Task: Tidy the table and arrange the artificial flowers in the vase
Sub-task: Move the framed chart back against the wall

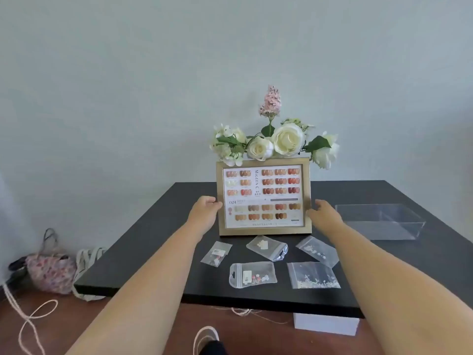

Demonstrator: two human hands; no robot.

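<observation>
A gold-framed nail colour chart (263, 199) stands upright on the black table (158, 252). My left hand (206, 210) grips its left edge and my right hand (321, 213) grips its right edge. Behind the frame rise artificial flowers (284, 138): white roses, small white blossoms and one tall pink sprig. The vase is hidden behind the frame. Several small clear zip bags (252, 274) holding tiny decorations lie flat on the table in front of the frame.
A clear plastic box (378, 221) sits on the table's right side. On the floor to the left lie a floral drawstring bag (51, 272) and loose cord (30, 319). A white box (325, 324) rests under the table's front edge.
</observation>
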